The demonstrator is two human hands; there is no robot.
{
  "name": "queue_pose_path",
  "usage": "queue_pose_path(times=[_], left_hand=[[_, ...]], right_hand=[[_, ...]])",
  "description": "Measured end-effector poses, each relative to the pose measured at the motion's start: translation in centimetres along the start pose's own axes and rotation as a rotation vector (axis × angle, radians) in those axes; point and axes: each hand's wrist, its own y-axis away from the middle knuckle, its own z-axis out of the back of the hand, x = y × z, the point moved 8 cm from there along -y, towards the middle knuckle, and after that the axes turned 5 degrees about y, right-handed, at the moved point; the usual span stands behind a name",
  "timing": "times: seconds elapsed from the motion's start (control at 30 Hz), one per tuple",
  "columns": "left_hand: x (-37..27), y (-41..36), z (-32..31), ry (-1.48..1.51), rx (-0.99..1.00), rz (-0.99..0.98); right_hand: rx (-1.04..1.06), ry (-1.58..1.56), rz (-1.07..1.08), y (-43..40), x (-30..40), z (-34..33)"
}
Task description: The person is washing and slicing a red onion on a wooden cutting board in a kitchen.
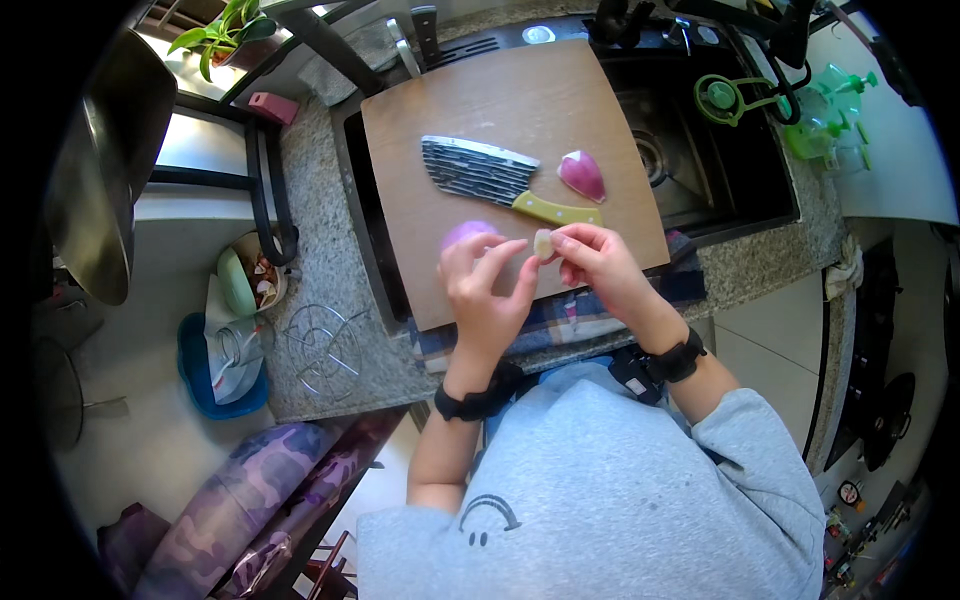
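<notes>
My right hand point(592, 259) pinches a small pale piece, perhaps a garlic clove point(543, 244), between thumb and fingertips above the front of a wooden cutting board point(495, 90). Close to its left side is my left hand point(486, 277), fingers spread and curved; whether they touch the piece is unclear. Partly hidden behind the left fingers lies a round purple onion or shallot point(469, 232). A cleaver with a ridged blade point(476, 171) and yellow handle rests flat on the board beyond my hands. To the right of the blade is a purple-red onion or shallot piece point(581, 176).
The board lies across a dark sink point(720, 142) in a granite counter point(315, 187). A checked cloth point(540, 330) hangs along the front edge. A wire rack point(322, 351) stands left, near a blue bin point(191, 375) and a container of peelings point(266, 281). Knives stand behind the board.
</notes>
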Motion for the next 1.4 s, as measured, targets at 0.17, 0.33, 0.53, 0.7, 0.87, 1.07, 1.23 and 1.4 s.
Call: queue_pose_path(times=[0.17, 0.33, 0.53, 0.7, 0.87, 1.07, 1.23, 1.4], left_hand=[[-0.5, 0.0, -1.1, 0.112, 0.006, -0.001], [-2.7, 0.1, -1.4, 0.152, -0.026, -0.111], [-7.7, 1.6, -2.8, 0.182, -0.053, -0.305], [-13.1, 4.1, -5.0, 0.209, -0.022, -0.48], [-20.1, 7.6, -9.6, 0.313, 0.045, -0.574], [-28.0, 13.3, -18.4, 0.458, 0.318, -0.694], [-31.8, 16.3, -26.9, 0.616, 0.641, -0.806], [-33.8, 18.6, -35.5, 0.818, 1.172, -0.882]], right_hand=[[-0.01, 0.081, 0.111, 1.3, 1.5, 0.5], [0.046, 0.042, 0.169, 3.7, 2.7, 1.0], [0.003, 0.019, 0.302, 8.6, 4.7, 3.3], [-0.049, 0.012, 0.415, 14.8, 4.9, 6.7], [-0.185, -0.101, 0.478, 23.1, 3.5, 12.1], [-0.578, -0.06, 0.538, 33.3, -0.6, 20.5], [-0.922, -0.243, 0.522, 37.5, -4.6, 25.5], [-1.384, -0.432, 0.519, 38.4, -8.9, 28.4]])
